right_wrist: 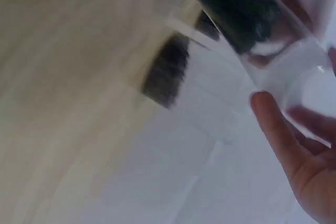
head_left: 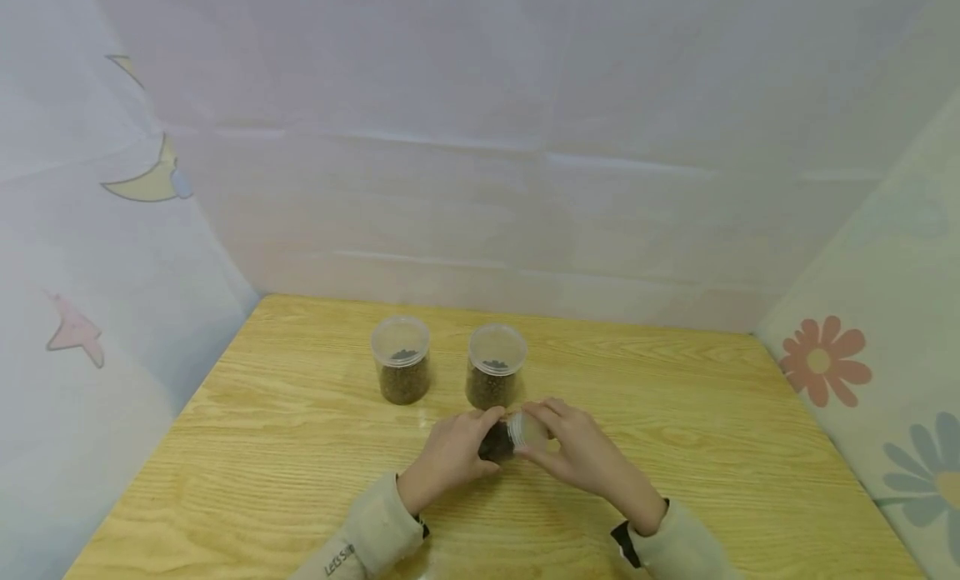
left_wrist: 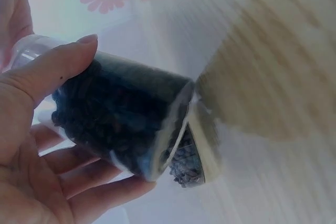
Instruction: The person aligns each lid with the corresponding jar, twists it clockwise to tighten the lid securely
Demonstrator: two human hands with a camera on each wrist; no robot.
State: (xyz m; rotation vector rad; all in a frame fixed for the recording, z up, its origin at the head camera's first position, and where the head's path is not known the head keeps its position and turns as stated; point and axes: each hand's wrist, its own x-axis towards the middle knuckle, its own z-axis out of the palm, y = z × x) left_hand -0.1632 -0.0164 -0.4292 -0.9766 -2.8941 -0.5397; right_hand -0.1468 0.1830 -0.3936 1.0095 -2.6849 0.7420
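Note:
Tilted over on its side, a clear plastic jar (head_left: 495, 443) with dark bean-like pieces inside is held above the table between the two hands. My left hand (head_left: 452, 448) grips the jar's body, thumb on one side and fingers beneath it in the left wrist view. At the other end, the clear screw lid (head_left: 531, 431) sits on the jar. My right hand (head_left: 585, 452) holds this lid with its thumb and fingers around the rim; the right wrist view shows the thumb (right_wrist: 270, 116) at its edge.
Behind the hands two similar lidded jars, a left one (head_left: 404, 383) and a right one (head_left: 491, 387), stand upright, partly filled with dark pieces. The wooden table (head_left: 247, 447) meets hanging printed cloths (head_left: 465, 188) at its back and sides.

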